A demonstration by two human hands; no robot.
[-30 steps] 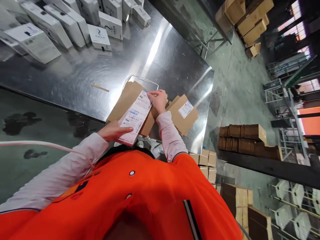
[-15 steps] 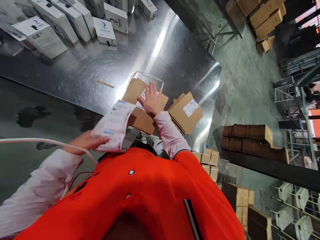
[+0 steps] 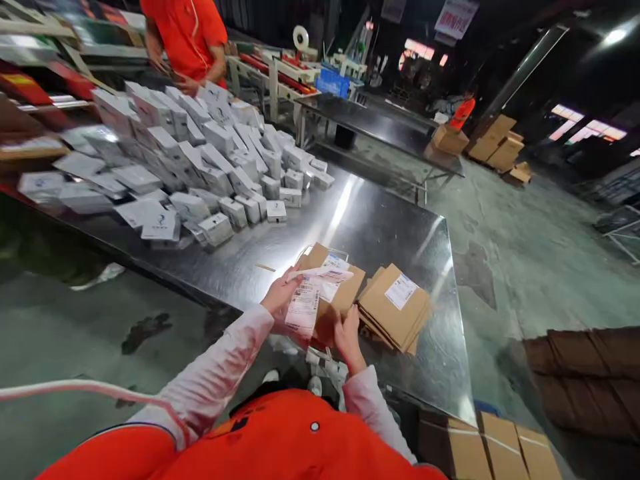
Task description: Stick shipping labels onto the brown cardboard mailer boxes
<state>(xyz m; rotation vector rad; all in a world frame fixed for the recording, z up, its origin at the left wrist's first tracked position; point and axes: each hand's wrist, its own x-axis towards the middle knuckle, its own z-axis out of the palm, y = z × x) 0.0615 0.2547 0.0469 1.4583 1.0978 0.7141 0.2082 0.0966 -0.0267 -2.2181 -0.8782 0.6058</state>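
My left hand [image 3: 281, 297] pinches a long white printed shipping label [image 3: 303, 310], whose strip curls across the top of a kraft cardboard mailer [image 3: 340, 293]. My right hand [image 3: 347, 340] rests against the mailer's near edge, below the label, with its fingers pointing up. A clear plastic sheet or tray edge [image 3: 336, 253] shows just behind that mailer. To the right lies a stack of kraft mailers [image 3: 395, 307] with a white label on top, apart from both hands.
All this lies on a steel table [image 3: 370, 227], with a large heap of white boxes [image 3: 200, 167] on its far left. A co-worker in orange [image 3: 183, 40] stands beyond the heap. Cardboard cartons [image 3: 490, 443] stand by the near right corner.
The view has tilted up from the table toward the room. My left hand has come back from the table's edge over the mailer with the label, and my right hand has moved to the mailer's near edge.
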